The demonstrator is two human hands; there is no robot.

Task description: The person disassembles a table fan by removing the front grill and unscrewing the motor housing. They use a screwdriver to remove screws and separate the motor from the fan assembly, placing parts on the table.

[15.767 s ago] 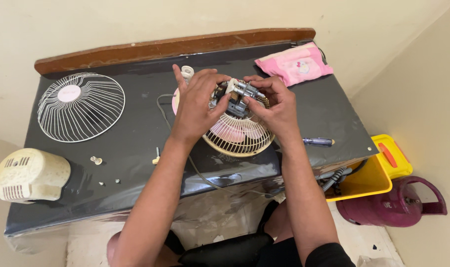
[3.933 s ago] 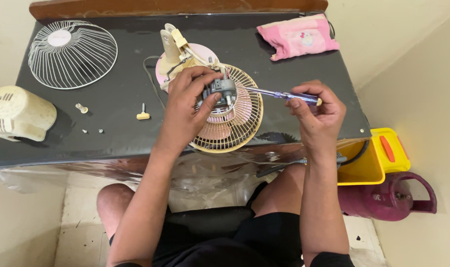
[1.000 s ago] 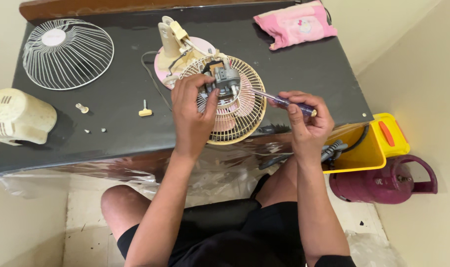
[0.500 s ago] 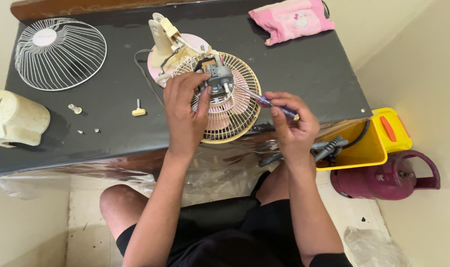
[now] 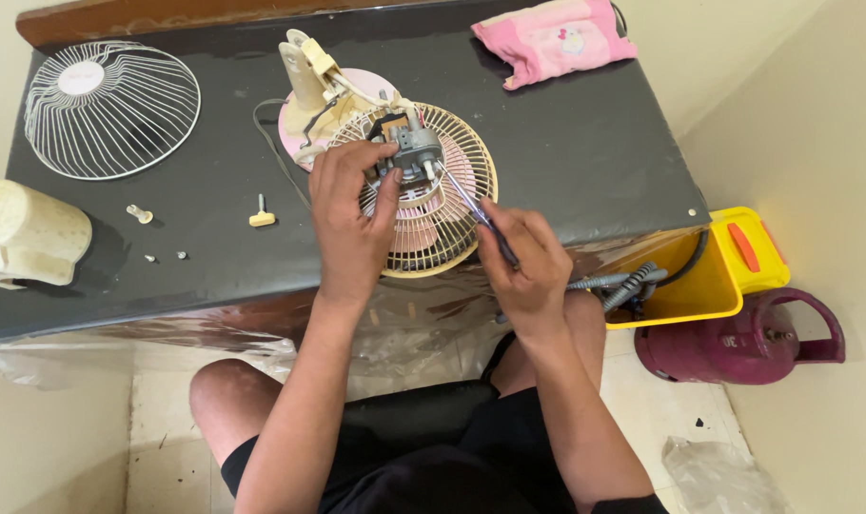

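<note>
A: Head view, looking down on a dark table (image 5: 585, 162), wide and flat, filling the upper frame. At centre, a small desk fan taken apart: rear grille (image 5: 433, 224), cream wire over a pink disc, lying flat with its lower rim overhanging the near edge of the table. On top, a grey motor block (image 5: 412, 152).

B: Hands?

A: Left hand (image 5: 352, 214) wrapped over the grille's nine o'clock side, fingers closed around the motor. Right hand (image 5: 523, 262) at four o'clock of the grille, pinched shut on a screwdriver (image 5: 471, 205), tip reaching the motor.

B: Handling?

A: Probably light overall, yet weighted toward the motor. Wire grille likely springy and easy to bend; thin loose wires near the motor probably fragile. Safest hold judged to be the rigid motor body or the cream stand (image 5: 305, 71) at eleven o'clock, not the spokes.

B: Surroundings?

A: At ten o'clock, well apart, the white front grille (image 5: 109, 109). At nine o'clock, on the table's edge, a cream housing (image 5: 24, 233). At one o'clock, a pink cloth pouch (image 5: 557, 38). Off the table at three to four o'clock, a yellow bin (image 5: 709, 276) and a maroon gas cylinder (image 5: 738, 338). Between housing and fan, small loose parts: a cream knob (image 5: 260, 217), a peg (image 5: 140, 214), tiny screws (image 5: 165, 256), easy to knock away. Nothing blocking the motor except the hands themselves.
</note>
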